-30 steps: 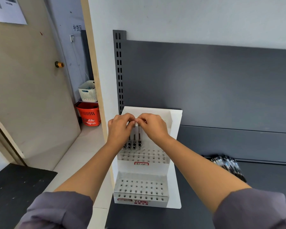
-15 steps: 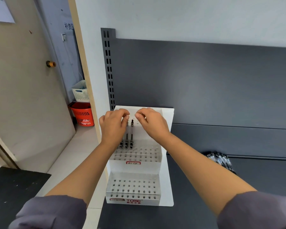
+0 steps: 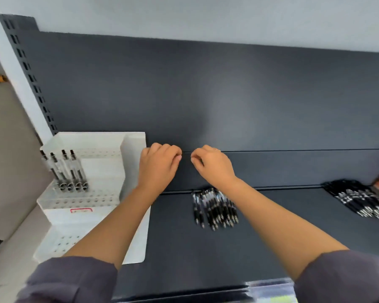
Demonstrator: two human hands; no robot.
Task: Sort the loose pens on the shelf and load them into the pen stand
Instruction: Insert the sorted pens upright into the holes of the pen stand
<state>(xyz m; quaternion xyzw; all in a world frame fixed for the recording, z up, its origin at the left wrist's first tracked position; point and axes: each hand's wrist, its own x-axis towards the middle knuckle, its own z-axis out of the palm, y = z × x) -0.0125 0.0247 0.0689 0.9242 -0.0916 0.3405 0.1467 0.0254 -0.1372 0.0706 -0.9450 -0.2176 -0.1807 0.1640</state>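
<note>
Your left hand (image 3: pixel 159 166) and right hand (image 3: pixel 213 166) hang side by side at mid-frame, just apart, fingers curled in and thumbs tucked to forefingers. Neither holds a pen as far as can be seen.

You look to be between loads, so the next step is fetching. The nearest loose pens (image 3: pixel 214 206) lie in a heap on the shelf (image 3: pixel 271 237), just below your right wrist. A second heap (image 3: pixel 359 200) lies at the far right. Drop your hands to the near heap and pinch out a few matching pens, tips aligned.

The white pen stand (image 3: pixel 131 154) sits at the left. Four pens (image 3: pixel 68 171) stand upright at its left end, and the remaining holes there and on the lowest step (image 3: pixel 59 243) are empty.
</note>
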